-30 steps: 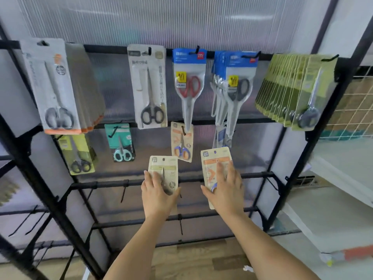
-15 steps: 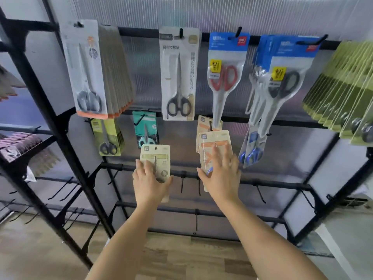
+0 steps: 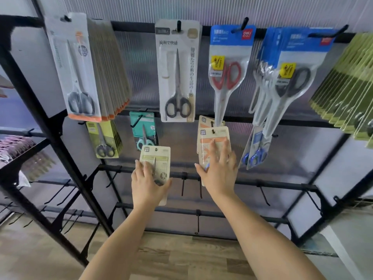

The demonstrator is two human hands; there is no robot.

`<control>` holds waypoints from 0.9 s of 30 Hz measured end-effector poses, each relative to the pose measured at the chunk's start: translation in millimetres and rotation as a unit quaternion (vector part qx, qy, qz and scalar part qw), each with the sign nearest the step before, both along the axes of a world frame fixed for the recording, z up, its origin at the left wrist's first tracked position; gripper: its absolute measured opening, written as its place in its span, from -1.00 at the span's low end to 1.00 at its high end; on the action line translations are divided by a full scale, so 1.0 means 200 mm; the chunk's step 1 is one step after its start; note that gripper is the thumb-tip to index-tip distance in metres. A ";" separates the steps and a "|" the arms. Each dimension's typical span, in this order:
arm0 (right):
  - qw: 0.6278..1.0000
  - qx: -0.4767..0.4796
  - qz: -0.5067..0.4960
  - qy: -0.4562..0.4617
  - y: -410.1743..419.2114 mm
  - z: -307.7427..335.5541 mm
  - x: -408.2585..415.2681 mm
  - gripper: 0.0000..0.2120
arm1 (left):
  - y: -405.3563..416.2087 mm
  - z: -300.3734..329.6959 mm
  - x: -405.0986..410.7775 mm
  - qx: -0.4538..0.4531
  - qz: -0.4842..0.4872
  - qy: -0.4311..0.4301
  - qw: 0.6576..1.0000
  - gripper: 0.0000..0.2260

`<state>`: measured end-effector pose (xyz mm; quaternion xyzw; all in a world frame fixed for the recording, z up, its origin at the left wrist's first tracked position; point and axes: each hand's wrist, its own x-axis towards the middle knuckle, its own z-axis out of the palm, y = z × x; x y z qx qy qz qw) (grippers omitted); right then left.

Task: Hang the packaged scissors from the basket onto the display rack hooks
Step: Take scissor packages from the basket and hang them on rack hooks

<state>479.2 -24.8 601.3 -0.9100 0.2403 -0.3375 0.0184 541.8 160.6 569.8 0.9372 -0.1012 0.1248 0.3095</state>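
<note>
scissors packs (image 3: pixel 155 158), gripped by hands (image 3: pixel 148 183)

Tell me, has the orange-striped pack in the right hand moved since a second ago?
Yes. The orange-striped pack has risen toward the pack hanging on the hook above it and now overlaps it; earlier it sat clearly lower.
</note>
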 end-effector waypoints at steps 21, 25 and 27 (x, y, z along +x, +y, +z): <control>0.997 0.065 -0.022 -0.027 -0.08 -0.12 0.38 -0.15 | 0.08 -0.01 0.01 0.052 0.007 -0.002 0.999 -0.25; 0.999 0.033 -0.026 -0.017 -0.09 -0.10 0.35 -0.09 | 0.07 -0.01 -0.01 0.053 -0.009 -0.003 0.999 -0.27; 1.000 0.006 -0.022 0.004 -0.09 -0.10 0.31 -0.04 | 0.05 0.00 -0.04 0.052 -0.016 0.000 0.999 -0.27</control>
